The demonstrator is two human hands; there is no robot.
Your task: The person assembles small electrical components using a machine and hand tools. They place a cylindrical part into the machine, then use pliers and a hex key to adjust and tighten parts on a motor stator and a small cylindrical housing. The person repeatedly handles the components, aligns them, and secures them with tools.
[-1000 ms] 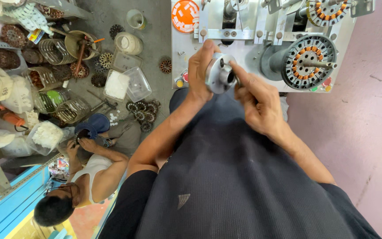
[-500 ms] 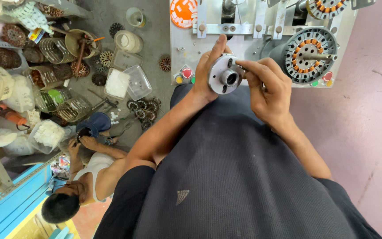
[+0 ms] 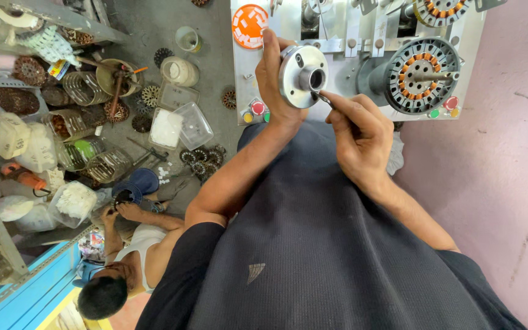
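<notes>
Bare metal, bright and machined: a round disc (image 3: 302, 76) with a hollow hub at its centre, held up in front of the person's chest. The left hand (image 3: 274, 82) wraps its rim, fingers curled over the far edge, thumb side low. The right hand (image 3: 357, 131) comes in from beside it, thumb and forefinger pinched on a small thin tool (image 3: 323, 96) whose tip touches the disc face just below the hub; what kind of tool, too small to tell. That disc looks solid and stiff, heavy for its size, smooth enough to slip, so a hold around the rim seems the safe one, clear of the hub bore. Just beyond the hands stands a grey machine panel (image 3: 362, 67), with a copper-wound stator (image 3: 423, 74) mounted past the right hand and coloured buttons (image 3: 256, 110) under the left wrist. Well off to the left, low down, another person (image 3: 131, 256) sits on the floor among tubs and stacked parts, hands busy with something dark.
</notes>
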